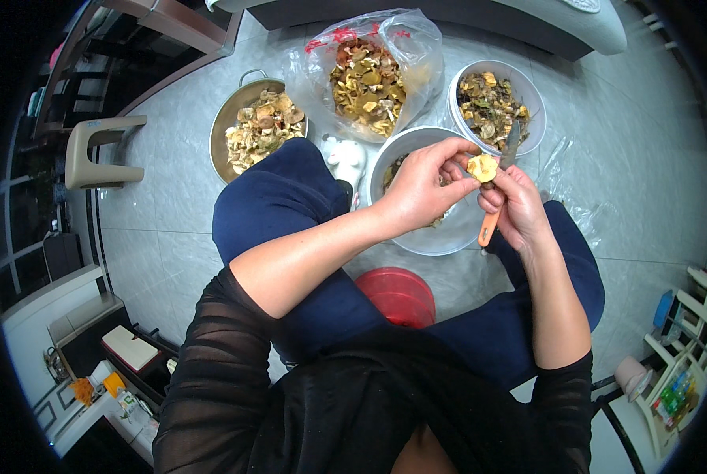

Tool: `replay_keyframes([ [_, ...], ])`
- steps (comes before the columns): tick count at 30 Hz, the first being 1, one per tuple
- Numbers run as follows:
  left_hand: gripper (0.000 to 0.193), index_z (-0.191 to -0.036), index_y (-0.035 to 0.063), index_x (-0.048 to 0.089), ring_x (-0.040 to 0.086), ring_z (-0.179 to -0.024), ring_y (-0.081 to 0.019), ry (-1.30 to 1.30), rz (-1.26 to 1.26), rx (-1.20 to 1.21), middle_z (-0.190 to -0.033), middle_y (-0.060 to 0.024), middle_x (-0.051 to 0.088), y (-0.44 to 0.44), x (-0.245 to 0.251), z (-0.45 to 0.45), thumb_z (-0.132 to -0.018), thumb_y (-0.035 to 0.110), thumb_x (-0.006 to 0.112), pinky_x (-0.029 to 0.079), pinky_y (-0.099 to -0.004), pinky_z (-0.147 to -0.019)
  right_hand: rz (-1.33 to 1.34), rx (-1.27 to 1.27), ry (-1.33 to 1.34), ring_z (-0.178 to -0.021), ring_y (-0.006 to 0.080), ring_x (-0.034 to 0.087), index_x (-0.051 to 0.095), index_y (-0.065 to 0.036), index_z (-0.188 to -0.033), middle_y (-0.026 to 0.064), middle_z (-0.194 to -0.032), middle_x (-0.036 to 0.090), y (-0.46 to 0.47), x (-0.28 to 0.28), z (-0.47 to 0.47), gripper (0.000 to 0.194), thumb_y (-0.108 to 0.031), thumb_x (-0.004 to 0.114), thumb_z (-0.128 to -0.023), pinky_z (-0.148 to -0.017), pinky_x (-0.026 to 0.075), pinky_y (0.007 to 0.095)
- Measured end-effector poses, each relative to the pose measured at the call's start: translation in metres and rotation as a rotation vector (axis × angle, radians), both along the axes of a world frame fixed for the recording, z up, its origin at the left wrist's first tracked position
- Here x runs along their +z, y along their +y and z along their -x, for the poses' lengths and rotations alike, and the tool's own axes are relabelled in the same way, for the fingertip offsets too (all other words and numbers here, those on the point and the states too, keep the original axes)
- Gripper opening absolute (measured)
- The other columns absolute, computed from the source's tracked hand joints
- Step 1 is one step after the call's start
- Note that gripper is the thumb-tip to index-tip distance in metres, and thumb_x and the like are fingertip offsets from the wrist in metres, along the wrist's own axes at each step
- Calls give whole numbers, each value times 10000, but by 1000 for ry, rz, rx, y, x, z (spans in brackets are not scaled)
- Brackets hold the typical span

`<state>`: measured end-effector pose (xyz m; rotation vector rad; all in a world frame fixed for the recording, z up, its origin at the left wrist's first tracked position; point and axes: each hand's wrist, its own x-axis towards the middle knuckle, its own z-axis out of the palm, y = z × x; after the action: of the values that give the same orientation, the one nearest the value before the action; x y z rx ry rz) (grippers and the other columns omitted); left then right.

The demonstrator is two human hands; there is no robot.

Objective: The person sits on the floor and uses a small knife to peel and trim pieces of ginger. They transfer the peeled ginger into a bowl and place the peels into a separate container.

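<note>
Between my two hands is a yellow mushroom (482,168), its pale, uneven face turned up. The fingertips of my left hand (421,186) pinch it from the left. My right hand (518,204) grips a small knife (488,227) by its orange handle, and the blade points away from me. The right thumb also touches the mushroom's edge. Below the hands stands a whitish plastic bucket (460,234) holding mushroom bits and debris, partly hidden by my left hand and wrist.
Beyond are a metal pan (218,139) of mushrooms, a clear plastic bag (418,47) of yellow-brown mushrooms and a white bucket (540,112) of mushrooms with plant debris. A red plastic stool or tub (396,293) shows between my legs. A beige stool (84,154) stands left; crumpled plastic (584,219) lies right.
</note>
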<state>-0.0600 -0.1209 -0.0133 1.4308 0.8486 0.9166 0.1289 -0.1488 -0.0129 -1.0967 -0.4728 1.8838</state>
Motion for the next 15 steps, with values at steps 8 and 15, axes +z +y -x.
replay_keyframes([
  [8, 416, -1223, -14, 556, 573, -809, -61, 39, 48, -55, -959, -27, 625, 1, 5, 4, -839, 42, 709, 476, -230, -755, -25, 17, -8, -557, 23, 404, 557, -65, -1009, -46, -754, 512, 1, 1, 2, 92, -151, 528, -996, -510, 339, 195],
  [15, 446, -1205, 4, 562, 589, -747, -96, 82, -40, -19, -938, -63, 643, -2, 3, 1, -796, 52, 733, 494, -253, -701, -20, -7, -104, -536, 28, 390, 558, -59, -999, -46, -715, 497, 2, 4, 6, 103, -162, 549, -990, -499, 322, 198],
])
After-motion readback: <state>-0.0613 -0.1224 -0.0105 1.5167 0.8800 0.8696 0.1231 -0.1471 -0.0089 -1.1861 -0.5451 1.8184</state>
